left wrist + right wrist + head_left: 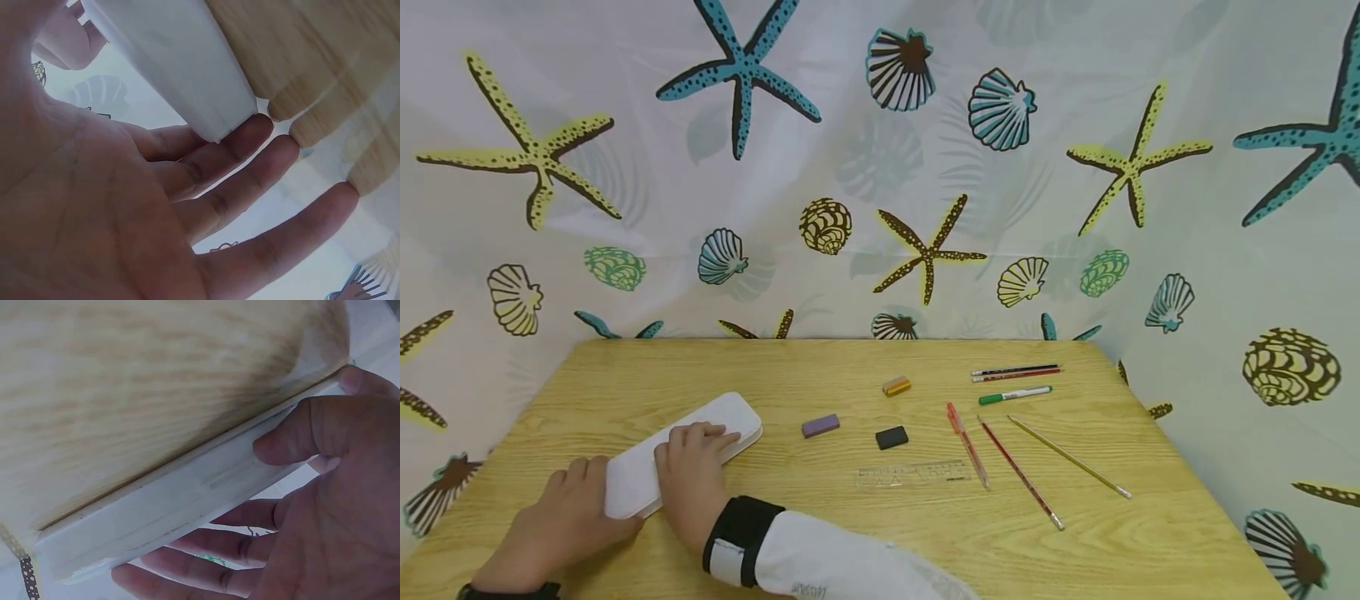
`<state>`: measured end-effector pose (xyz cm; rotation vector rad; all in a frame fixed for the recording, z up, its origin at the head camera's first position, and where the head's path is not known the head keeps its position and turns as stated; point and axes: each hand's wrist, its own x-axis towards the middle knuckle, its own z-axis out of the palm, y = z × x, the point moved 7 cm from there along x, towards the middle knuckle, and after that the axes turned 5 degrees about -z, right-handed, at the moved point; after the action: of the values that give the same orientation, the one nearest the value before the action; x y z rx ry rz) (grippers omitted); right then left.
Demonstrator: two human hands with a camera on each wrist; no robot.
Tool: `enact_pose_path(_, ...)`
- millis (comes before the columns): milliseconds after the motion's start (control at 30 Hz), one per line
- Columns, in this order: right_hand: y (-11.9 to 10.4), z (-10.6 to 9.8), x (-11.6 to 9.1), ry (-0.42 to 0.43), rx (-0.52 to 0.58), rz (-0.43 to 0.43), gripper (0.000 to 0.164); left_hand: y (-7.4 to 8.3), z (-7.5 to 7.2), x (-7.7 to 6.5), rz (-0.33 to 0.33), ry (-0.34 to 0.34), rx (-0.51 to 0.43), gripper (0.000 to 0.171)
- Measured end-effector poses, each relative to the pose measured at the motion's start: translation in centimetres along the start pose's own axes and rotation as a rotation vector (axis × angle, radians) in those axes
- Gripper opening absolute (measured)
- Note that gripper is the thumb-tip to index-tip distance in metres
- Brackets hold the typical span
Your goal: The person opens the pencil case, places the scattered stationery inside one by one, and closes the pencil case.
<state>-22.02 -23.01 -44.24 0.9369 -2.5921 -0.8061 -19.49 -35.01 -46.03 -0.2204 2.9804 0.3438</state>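
A long white pencil case [730, 410] with rounded corners lies slantwise on the left side of the table. My left hand [568, 512] holds its near left end, thumb on the near side. In the left wrist view, the fingers [219, 206] reach past the end of the case [169, 56], some touching its corner and the tips meeting the tabletop. Farther along, my right hand [691, 475] grips the case with its fingers over the top. The right wrist view has the thumb [287, 440] against the side of the case [150, 500]. Its contents are hidden.
Right of the case on the wooden table [760, 550] lie a purple eraser [821, 426], a black eraser [892, 437], an orange sharpener [897, 386], a clear ruler [913, 474], a red pen [968, 446], a green marker [1015, 395] and several pencils [1021, 472]. Patterned cloth [850, 292] surrounds the table.
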Motion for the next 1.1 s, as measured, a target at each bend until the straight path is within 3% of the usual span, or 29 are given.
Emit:
enact_pose_path(300,-0.3,0.0,0.2,-0.033,0.002,0.030,0.033,0.2,-0.2,-0.1,-0.008,-0.021,-0.005,0.106)
enact_pose_path(533,-0.8,0.2,0.5,-0.064,-0.023,0.068,0.032,0.4,-0.4,-0.3,0.027,0.018,0.000,0.101)
enact_pose_path(733,-1.2,0.2,0.5,-0.106,-0.047,0.086,0.033,0.4,-0.3,-0.4,-0.004,0.004,-0.002,0.101)
enact_pose_path(1100,-0.5,-0.3,0.6,-0.108,-0.044,0.024,0.040,0.2,-0.2,-0.1,-0.031,-0.018,-0.008,0.103)
